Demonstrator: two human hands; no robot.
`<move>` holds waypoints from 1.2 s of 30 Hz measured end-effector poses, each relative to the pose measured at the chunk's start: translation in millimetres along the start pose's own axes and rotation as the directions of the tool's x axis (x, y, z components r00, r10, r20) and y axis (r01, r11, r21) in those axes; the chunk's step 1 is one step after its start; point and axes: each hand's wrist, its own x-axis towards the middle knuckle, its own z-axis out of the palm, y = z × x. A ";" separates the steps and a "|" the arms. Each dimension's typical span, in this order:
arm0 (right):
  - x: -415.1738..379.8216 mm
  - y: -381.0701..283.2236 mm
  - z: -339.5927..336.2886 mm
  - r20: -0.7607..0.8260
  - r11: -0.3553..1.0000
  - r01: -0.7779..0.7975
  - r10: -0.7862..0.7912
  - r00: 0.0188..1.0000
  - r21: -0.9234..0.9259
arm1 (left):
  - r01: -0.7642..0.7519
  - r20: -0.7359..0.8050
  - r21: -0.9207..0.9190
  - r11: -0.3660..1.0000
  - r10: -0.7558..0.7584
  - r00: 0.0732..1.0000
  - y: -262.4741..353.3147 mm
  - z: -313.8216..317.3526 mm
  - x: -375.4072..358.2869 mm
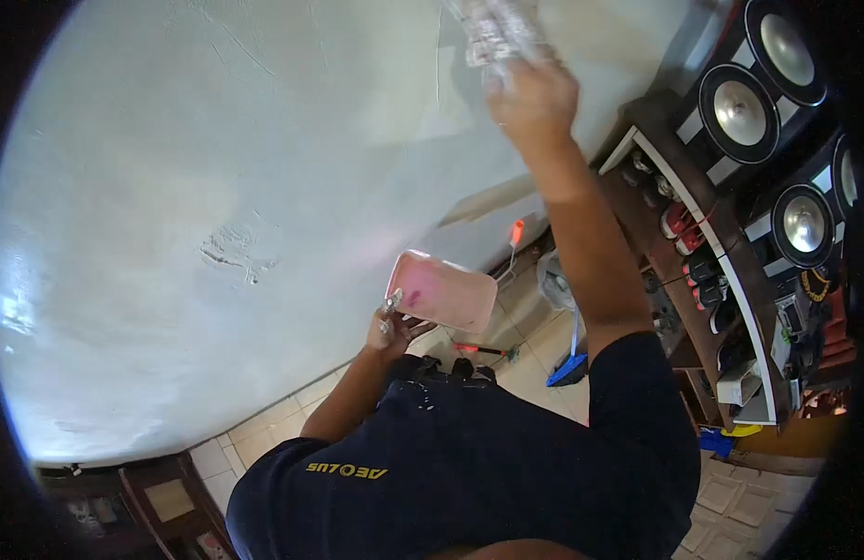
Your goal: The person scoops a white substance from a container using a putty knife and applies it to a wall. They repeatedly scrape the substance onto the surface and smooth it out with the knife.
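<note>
My left hand (387, 334) grips the near left corner of a shallow pink tray (446, 294), with white material smeared on its fingers. Up at the top centre, my right hand (534, 93) is wrapped round a whitish, crumpled-looking object (495, 33) against the wall; motion blurs it, so I cannot make out what it is. The pale wall (310, 168) fills the left and upper view and bears a rough patch (236, 254) of raised white material.
A shoe rack (754, 327) and large round speakers (740, 112) stand at the right. An orange-handled roller (517, 233), a blue brush (568, 370) and a plastic bag (555, 280) are low beyond the tray. Dark furniture (161, 504) stands lower left.
</note>
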 end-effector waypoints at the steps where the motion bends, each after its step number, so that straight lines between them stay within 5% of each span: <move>1: -8.1 -13.9 3.5 0.335 0.991 -0.042 0.082 0.939 -0.124 | -0.045 0.017 0.006 0.999 0.045 0.999 -2.4 1.1 -1.5; 2: -18.1 -18.9 5.6 0.619 0.967 -0.038 0.190 0.762 -0.250 | -0.045 0.008 0.014 0.999 0.045 0.999 -4.3 -0.8 -3.5; 4: -102.3 -4.7 38.5 0.219 0.981 0.190 -0.193 0.956 0.031 | -0.101 0.118 -0.042 0.994 0.105 0.987 -9.6 -10.2 -8.3; 5: -150.6 -9.5 36.9 0.366 0.991 0.135 -0.128 0.922 0.005 | -0.025 0.011 -0.020 1.000 0.025 1.000 -1.8 -0.6 -11.5; 9: -266.4 -13.2 -1.9 0.645 0.986 -0.142 0.056 0.762 0.082 | 0.005 0.006 0.052 0.999 -0.005 1.000 1.4 -15.8 -13.6; 11: -260.6 -13.3 -19.0 0.487 0.956 -0.230 0.116 0.866 0.181 | 0.031 -0.034 0.072 0.997 -0.029 0.999 9.1 -15.3 -16.0; 14: -205.8 11.5 -33.2 0.285 0.996 -0.079 0.087 0.954 -0.040 | 0.053 -0.118 0.041 0.998 -0.048 0.992 17.9 -8.9 -22.7; 16: -96.4 1.8 -35.4 0.016 0.999 -0.035 0.035 0.999 -0.021 | 0.045 -0.075 0.095 0.994 -0.038 0.996 20.7 -15.5 -21.7; 20: -22.6 3.7 -0.9 -0.265 0.987 0.159 -0.148 0.953 0.021 | 0.035 -0.034 0.102 0.994 -0.031 0.999 30.3 -7.6 -31.6; 22: -53.3 -20.1 23.9 0.014 0.992 0.019 -0.017 1.000 -0.122 | 0.026 -0.063 0.068 0.997 -0.022 0.998 39.5 -9.3 -39.5; 23: -84.5 -27.8 36.0 0.103 0.988 0.040 -0.025 0.994 -0.147 | 0.062 0.001 -0.086 0.994 -0.063 0.998 40.9 -26.3 -36.9; 25: -172.7 -48.5 51.4 0.303 0.983 0.040 0.016 0.953 -0.178 | 0.071 0.017 -0.087 0.994 -0.069 0.997 46.1 -49.3 -38.0; 26: -191.7 -63.3 43.6 0.250 0.985 0.121 -0.088 0.964 -0.119 | 0.077 0.028 -0.084 0.993 -0.075 0.997 47.8 -53.8 -39.0; 28: -270.3 -72.0 31.0 0.489 0.980 -0.197 0.188 0.852 -0.033 | 0.090 0.001 -0.045 0.995 -0.090 0.996 55.0 -51.7 -46.1; 30: -300.0 -70.3 9.3 0.445 0.945 -0.321 0.316 0.838 -0.068 | 0.052 0.057 0.005 0.999 -0.052 0.997 56.9 -66.0 -42.0; 32: -300.9 -66.0 -16.7 0.246 0.686 -0.726 0.713 0.657 -0.051 | 0.057 0.061 0.019 0.998 -0.058 0.996 59.0 -73.6 -40.4; 33: -291.1 -57.0 -38.0 0.346 0.269 -0.827 0.812 0.471 0.494 | 0.060 0.069 0.033 0.998 -0.062 0.996 57.9 -73.7 -39.9; 34: -274.5 -52.3 -57.4 0.520 -0.292 -0.544 0.789 0.327 0.786 | 0.081 0.063 0.034 0.996 -0.083 0.995 57.0 -74.0 -38.5; 36: -227.0 -67.4 -83.7 0.392 -0.072 -0.795 0.895 0.216 0.602 | 0.053 0.147 0.023 0.998 -0.056 0.988 57.2 -71.1 -31.7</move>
